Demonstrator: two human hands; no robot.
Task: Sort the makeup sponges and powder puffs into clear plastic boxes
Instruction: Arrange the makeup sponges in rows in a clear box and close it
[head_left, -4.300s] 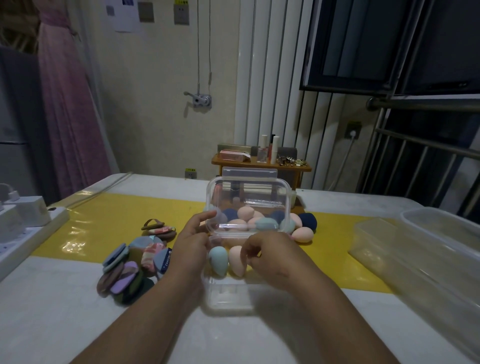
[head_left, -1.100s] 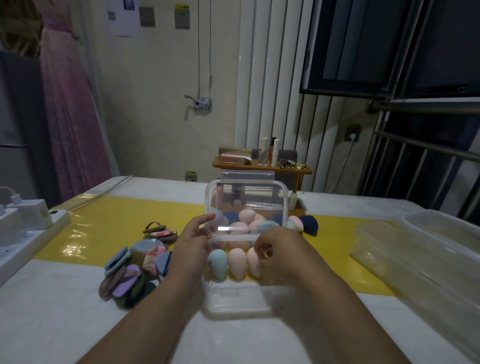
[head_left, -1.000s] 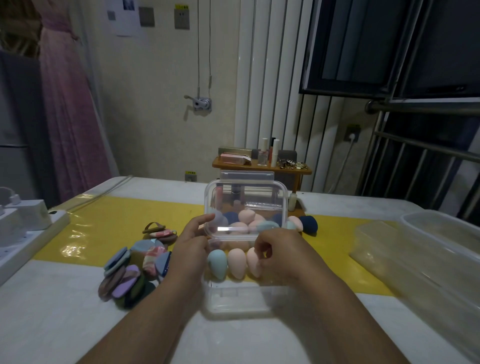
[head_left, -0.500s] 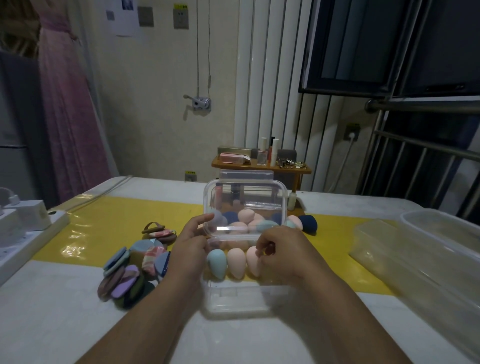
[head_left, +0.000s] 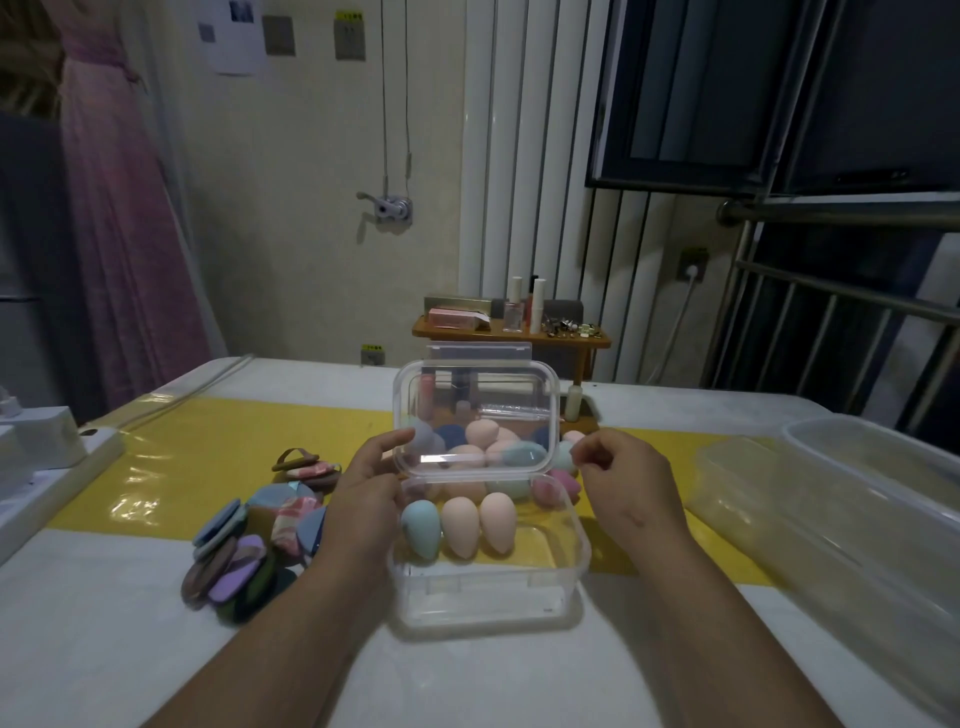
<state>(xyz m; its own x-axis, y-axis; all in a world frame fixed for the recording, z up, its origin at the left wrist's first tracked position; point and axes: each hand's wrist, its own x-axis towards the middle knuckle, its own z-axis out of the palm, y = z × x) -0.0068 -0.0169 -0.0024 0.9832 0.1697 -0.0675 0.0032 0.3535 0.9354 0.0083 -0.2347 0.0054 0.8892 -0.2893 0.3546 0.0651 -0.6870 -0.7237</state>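
A small clear plastic box (head_left: 488, 597) stands in the middle of the table with its lid (head_left: 475, 415) tipped upright. Inside, a teal sponge (head_left: 420, 527) and two peach sponges (head_left: 460, 525) (head_left: 497, 519) stand in a row, and a pink marbled sponge (head_left: 550, 488) lies behind them. More sponges (head_left: 483, 436) show through the lid, piled on the yellow mat. My left hand (head_left: 363, 499) grips the lid's lower left corner. My right hand (head_left: 623, 478) hovers beside the lid's right edge, fingers loosely curled and holding nothing. Powder puffs (head_left: 244, 551) lie heaped to the left of the box.
A few more puffs (head_left: 306, 467) lie further back on the yellow mat (head_left: 182, 457). Two large clear boxes (head_left: 831, 519) fill the right side of the table. A white power strip (head_left: 47, 467) sits at the left edge. A small wooden shelf (head_left: 511, 335) with cosmetics stands behind.
A third sponge has joined the row in the box. My right hand has lifted out of the box and moved right, past the lid's edge. My left hand stays on the lid.
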